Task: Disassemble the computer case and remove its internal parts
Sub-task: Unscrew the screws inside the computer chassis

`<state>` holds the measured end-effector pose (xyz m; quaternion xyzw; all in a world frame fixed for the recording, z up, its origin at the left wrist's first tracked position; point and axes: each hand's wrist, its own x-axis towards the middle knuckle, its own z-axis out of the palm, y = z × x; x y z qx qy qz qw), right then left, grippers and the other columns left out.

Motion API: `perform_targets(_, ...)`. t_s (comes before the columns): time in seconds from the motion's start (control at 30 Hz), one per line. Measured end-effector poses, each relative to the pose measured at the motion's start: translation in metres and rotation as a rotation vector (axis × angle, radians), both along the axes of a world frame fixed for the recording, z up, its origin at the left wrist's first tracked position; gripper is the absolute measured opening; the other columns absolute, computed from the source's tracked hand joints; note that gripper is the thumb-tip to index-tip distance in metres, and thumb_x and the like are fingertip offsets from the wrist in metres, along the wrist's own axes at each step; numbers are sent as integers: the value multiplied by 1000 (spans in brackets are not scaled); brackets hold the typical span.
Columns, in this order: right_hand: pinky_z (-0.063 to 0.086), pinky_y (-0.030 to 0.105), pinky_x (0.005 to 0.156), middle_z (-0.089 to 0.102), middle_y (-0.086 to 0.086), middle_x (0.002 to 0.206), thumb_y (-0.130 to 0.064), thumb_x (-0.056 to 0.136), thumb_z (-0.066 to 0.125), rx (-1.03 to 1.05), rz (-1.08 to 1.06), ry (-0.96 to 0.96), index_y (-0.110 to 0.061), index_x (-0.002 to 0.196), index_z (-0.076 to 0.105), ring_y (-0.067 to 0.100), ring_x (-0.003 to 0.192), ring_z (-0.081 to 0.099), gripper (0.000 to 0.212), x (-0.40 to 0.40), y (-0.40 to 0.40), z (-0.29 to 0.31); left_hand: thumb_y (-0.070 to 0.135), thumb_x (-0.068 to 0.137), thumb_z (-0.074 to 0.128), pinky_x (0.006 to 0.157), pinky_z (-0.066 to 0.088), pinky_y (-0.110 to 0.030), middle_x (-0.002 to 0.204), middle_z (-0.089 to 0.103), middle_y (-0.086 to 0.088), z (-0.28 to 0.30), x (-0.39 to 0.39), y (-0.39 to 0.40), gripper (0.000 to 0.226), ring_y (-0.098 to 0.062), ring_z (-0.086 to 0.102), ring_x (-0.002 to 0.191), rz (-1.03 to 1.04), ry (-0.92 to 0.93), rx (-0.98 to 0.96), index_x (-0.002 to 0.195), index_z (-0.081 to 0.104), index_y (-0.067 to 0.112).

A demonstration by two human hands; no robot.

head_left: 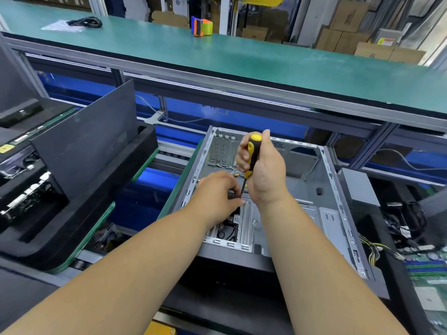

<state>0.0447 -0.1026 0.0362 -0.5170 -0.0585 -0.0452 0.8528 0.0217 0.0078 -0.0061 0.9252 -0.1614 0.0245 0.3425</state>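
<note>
Open computer case [314,197] on an assembly-line desk [169,293], screwdriver at work inside.
Green-topped shelf [242,61] behind carries a bagged black cable [84,21]; cardboard boxes [348,27] beyond, labels unreadable. Case lies on its side, nearly bare, a black drive [229,228] near its front. Right hand [263,170] grips the upright yellow-and-black screwdriver [252,155]; left hand [217,197] pinches its shaft. Black panel [84,141] leans at left.

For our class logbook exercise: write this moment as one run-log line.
right hand: grips screwdriver upright | left hand: pinches its shaft | computer case: open, mostly emptied | step: unscrewing inside
</note>
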Motion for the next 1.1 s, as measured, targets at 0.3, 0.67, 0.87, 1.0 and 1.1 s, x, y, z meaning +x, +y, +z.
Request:
perform_targets(0.3, 32, 25, 53, 47, -2, 66, -30, 99, 43, -37, 48, -131, -17, 84, 42, 15, 56, 36, 20, -8, -3, -7, 34, 77, 78, 91, 45, -42, 89, 55, 10, 1, -1, 0, 21, -14, 52, 93, 9, -20, 18, 72, 60, 25)
perform_targets(0.67, 40, 26, 57, 51, 3, 69, -28, 99, 37, 49, 62, -107, -12, 87, 53, 17, 57, 43, 26, -5, -30, -2, 31, 79, 79, 101, 40, -41, 101, 56, 11, 0, 1, 0, 14, -14, 52, 108, -30, -5, 1, 82, 66, 26)
perform_targets(0.87, 24, 26, 52, 42, -2, 59, -39, 97, 37, -112, 67, -102, -15, 83, 54, 12, 54, 31, 32, -9, -2, -1, 30, 77, 78, 89, 45, -37, 88, 57, 11, 1, 0, 0, 18, -15, 55, 95, -10, -2, -3, 71, 62, 25)
perform_targets(1.0, 29, 17, 49, 41, -1, 66, -33, 97, 44, -225, 100, -143, -19, 83, 45, 8, 55, 35, 20, -18, 14, -1, 24, 79, 64, 64, 40, -31, 69, 51, 7, 4, 0, -2, 11, -20, 55, 75, -2, 32, 4, 73, 56, 19)
perform_targets(1.1, 30, 14, 48, 43, -2, 64, -27, 96, 47, -241, 98, -157, -19, 82, 42, 8, 55, 36, 17, -19, 14, 0, 22, 80, 61, 68, 40, -34, 73, 51, 2, 5, -1, -2, 8, -18, 53, 75, 1, 36, 5, 81, 56, 15)
